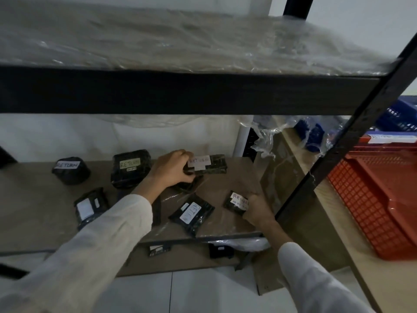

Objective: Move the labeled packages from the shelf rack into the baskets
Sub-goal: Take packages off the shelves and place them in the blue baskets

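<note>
Pale sleeves (pixel 94 245) over brown shelf (pixel 33 199), white wall (pixel 67 136) behind

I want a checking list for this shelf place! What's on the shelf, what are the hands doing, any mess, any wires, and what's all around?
Surface: brown shelf board in a black metal rack, partly under clear plastic film.
Job's things: black packages with RETURN labels; one round, one boxy, one flat with its label sideways, one more with a white label.
Clutter: loose torn plastic wrap at the shelf's back right.
Grips: left hand grips a long package; right hand grips a small package.
Cables: nothing seen.
Surroundings: red basket to the right, blue basket behind it, white wall, more dark packages on the lower shelf.
</note>
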